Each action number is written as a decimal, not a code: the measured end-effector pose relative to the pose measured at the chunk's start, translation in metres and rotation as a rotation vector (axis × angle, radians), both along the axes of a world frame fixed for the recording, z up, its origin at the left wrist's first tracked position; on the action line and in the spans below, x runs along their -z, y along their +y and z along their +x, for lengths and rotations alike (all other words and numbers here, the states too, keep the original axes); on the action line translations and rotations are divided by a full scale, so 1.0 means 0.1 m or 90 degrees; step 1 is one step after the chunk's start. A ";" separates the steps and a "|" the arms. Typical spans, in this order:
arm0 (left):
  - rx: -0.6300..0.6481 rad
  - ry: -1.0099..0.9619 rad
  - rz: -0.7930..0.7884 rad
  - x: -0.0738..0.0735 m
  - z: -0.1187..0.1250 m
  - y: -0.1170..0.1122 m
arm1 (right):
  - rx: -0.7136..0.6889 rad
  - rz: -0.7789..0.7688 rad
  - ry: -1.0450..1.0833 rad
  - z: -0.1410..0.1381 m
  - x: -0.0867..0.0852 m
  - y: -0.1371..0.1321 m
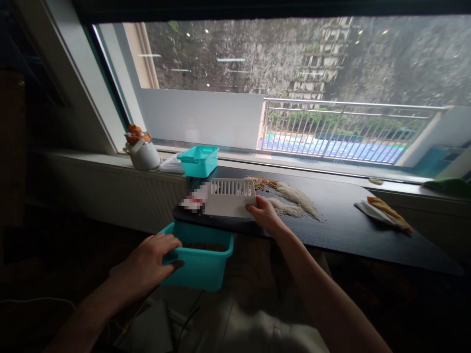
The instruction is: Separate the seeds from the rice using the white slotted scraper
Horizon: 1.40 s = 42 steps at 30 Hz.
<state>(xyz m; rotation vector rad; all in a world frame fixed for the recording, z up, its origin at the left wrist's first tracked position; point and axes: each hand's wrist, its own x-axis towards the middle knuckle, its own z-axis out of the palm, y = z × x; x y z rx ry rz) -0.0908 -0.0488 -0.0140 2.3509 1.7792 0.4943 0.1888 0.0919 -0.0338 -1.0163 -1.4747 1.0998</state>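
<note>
My left hand grips the near-left rim of a turquoise plastic bin, which hangs just below the table's front edge. Dark brown grainy stuff lies inside it. With its fingers closed on the right side, my right hand holds a white slotted plastic tray over the table's left end. Its row of slots faces the window. Behind the right hand, heaps of white grains and a patch of orange-brown kernels lie on the table.
The dark table runs along the window. A second turquoise bin stands at its back left, near a white pot on the sill. A folded yellow and white cloth lies at the right. A radiator is left of the table.
</note>
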 end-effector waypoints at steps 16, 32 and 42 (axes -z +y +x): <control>0.027 -0.025 0.011 0.03 0.27 -0.06 | 0.195 0.102 -0.163 0.07 0.09 -0.46; 0.116 -0.015 0.018 0.17 1.21 -0.12 | 0.504 0.071 -0.356 1.22 0.11 -0.36; 0.092 -0.015 0.005 0.21 1.20 -0.18 | 0.441 0.096 -0.245 1.17 0.07 -0.42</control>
